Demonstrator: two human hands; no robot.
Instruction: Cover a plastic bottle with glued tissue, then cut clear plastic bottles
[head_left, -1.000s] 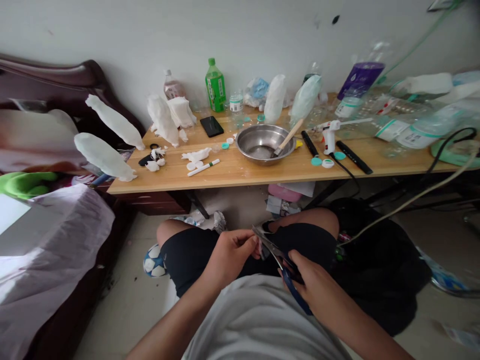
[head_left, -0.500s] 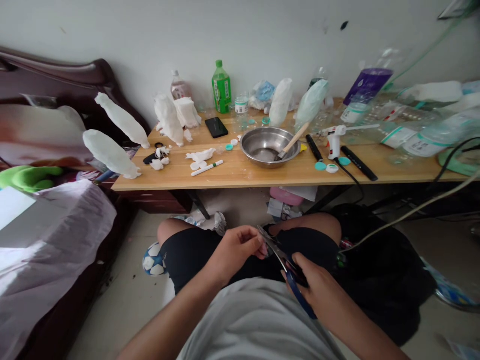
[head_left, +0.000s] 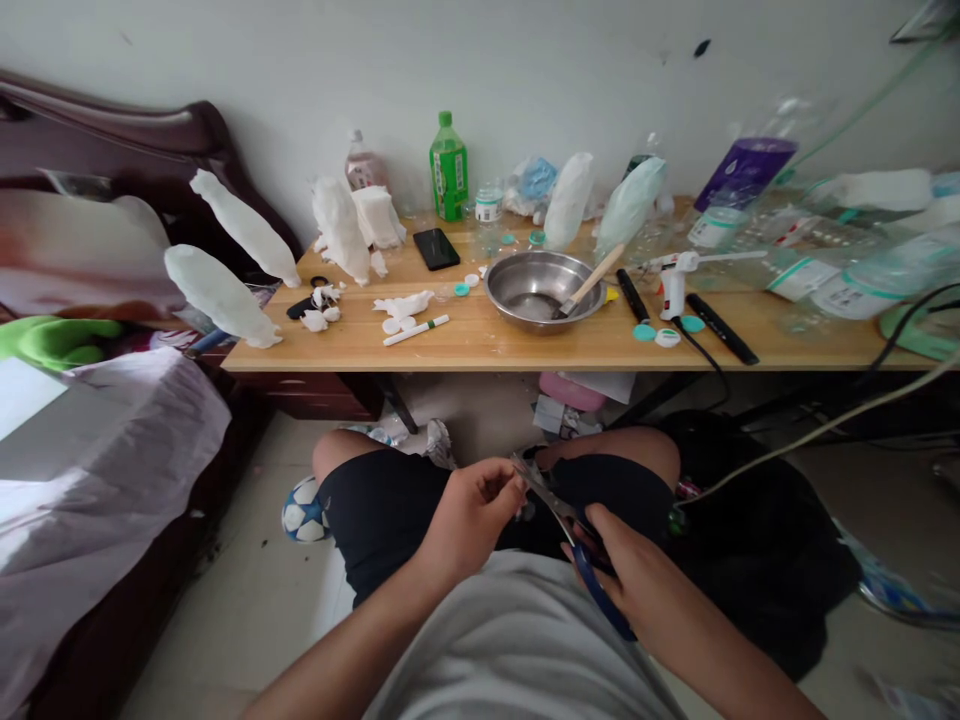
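Note:
Over my lap, my right hand (head_left: 619,560) grips a pair of scissors (head_left: 551,500) with dark blue handles, the blades pointing up and left. My left hand (head_left: 484,505) is closed in a pinch just left of the blade tips. What it pinches is small and mostly hidden by the fingers; I cannot make out its kind. The blades reach right beside the left fingertips. On the table (head_left: 330,362) beyond stand a metal bowl (head_left: 517,318) with a wooden-handled brush (head_left: 592,280) in it, a white glue gun (head_left: 673,290) and a marker (head_left: 416,330).
White paper-covered forms (head_left: 225,295) stand at the table's left end. A green bottle (head_left: 448,170) and a black phone (head_left: 436,249) are near the back. Clear plastic bottles (head_left: 862,290) crowd the right side. A pale cable (head_left: 810,425) hangs at right; a ball (head_left: 304,510) lies on the floor.
The view has shifted slightly. My left hand has turned a little beside the scissor tips, still pinched. My right hand keeps its grip on the scissors.

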